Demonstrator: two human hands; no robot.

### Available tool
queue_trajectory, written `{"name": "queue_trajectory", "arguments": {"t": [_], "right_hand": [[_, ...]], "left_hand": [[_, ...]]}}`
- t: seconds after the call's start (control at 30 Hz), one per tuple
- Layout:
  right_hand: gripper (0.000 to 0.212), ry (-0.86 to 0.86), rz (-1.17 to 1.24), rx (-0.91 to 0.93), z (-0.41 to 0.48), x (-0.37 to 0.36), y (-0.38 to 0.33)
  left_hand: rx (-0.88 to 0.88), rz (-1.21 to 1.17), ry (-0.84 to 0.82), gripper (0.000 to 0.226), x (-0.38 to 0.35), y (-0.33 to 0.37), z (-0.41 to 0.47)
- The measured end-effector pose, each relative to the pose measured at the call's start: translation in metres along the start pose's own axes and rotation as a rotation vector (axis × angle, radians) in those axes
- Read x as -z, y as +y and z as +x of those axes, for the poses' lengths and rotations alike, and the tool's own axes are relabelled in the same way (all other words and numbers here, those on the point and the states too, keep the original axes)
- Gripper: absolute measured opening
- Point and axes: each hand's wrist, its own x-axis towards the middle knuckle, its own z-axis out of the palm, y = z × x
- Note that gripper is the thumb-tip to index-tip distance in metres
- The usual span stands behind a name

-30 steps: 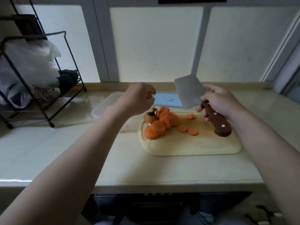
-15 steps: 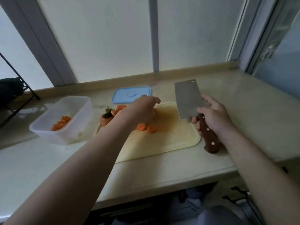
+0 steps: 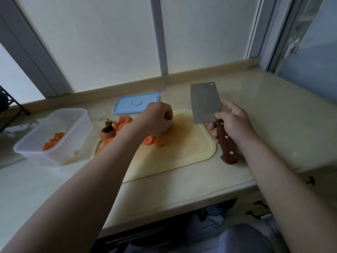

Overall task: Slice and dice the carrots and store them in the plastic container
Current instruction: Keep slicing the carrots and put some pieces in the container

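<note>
Two loose carrot slices (image 3: 154, 141) sit mid-frame by my curled left hand (image 3: 157, 119) (can't tell if it's holding any), my right hand (image 3: 235, 125) is gripping the raised cleaver (image 3: 205, 103), so a rushed chop could nick knuckles or skid off those wobbly rounds.

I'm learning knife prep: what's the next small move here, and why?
Probably lower the cleaver onto the carrot slices beside the left hand: the right hand holds it raised off the cutting board, while the left hand's curled fingers sit on the slices.
</note>
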Motion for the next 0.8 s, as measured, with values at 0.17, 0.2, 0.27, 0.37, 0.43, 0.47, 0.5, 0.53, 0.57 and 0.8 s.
{"name": "queue_trajectory", "arguments": {"t": [0.17,0.2,0.27,0.37,0.43,0.47,0.5,0.53,0.57,0.8], "right_hand": [[0.063,0.013,0.003,0.012,0.001,0.002,0.001],[0.062,0.014,0.000,0.014,0.000,0.003,0.000],[0.062,0.017,-0.004,0.017,0.001,0.003,0.001],[0.061,0.021,-0.018,0.019,0.002,0.002,0.002],[0.062,0.021,-0.023,0.021,0.002,0.002,0.002],[0.062,0.020,-0.025,0.021,0.002,0.002,0.002],[0.061,0.021,-0.028,0.021,0.002,0.002,0.002],[0.061,0.021,-0.029,0.021,0.002,0.002,0.002],[0.061,0.023,-0.029,0.021,0.003,0.002,0.002],[0.061,0.017,-0.017,0.026,0.004,0.002,0.003]], "left_hand": [[-0.115,-0.005,0.047,0.011,-0.008,0.013,-0.006],[-0.128,-0.016,0.039,0.017,-0.009,0.014,-0.007],[-0.139,-0.060,-0.006,0.030,-0.009,0.014,-0.011],[-0.141,-0.168,-0.073,0.043,-0.004,0.010,-0.019],[-0.126,-0.227,-0.068,0.043,0.001,0.006,-0.022],[-0.114,-0.240,-0.069,0.043,0.002,0.004,-0.023],[-0.104,-0.245,-0.085,0.044,0.003,0.002,-0.023],[-0.104,-0.240,-0.114,0.047,0.004,0.002,-0.023],[-0.114,-0.226,-0.144,0.049,0.004,0.001,-0.023],[-0.193,-0.164,-0.120,0.039,-0.002,0.003,-0.020]]}}
